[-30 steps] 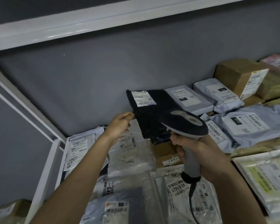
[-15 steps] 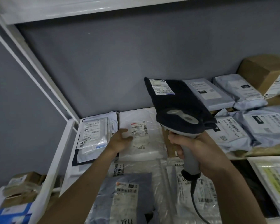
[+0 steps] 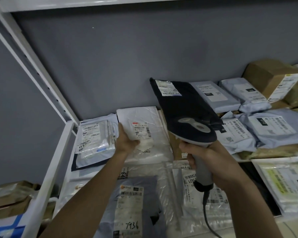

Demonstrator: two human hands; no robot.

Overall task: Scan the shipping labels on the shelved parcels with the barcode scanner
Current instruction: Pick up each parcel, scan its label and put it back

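Our right hand (image 3: pixel 212 162) is wrapped round the pale grey grip of the barcode scanner (image 3: pixel 194 133), whose dark, rounded head with a grey inlay on top points toward the back of the shelf (image 3: pixel 46 177); a cable (image 3: pixel 207 219) drops from the base of the handle. Our left hand (image 3: pixel 126 141) grips the near left edge of a white padded parcel (image 3: pixel 144 121), thumb on top just beside its shipping label (image 3: pixel 141 130), a small white slip with a red mark and barcodes. That parcel lies flat at the back left of the shelf. Just left of it sits a clear-wrapped packet (image 3: pixel 93 138) with its own barcode label. Behind the scanner a black mailer (image 3: pixel 184 97) leans against the grey wall, a label near its top. Further right lie pale blue mailers (image 3: pixel 272 129) and a cardboard box (image 3: pixel 268 76). Nearer us, clear and grey bags (image 3: pixel 136 203) overlap along the front of the shelf, one marked 7936 by hand.
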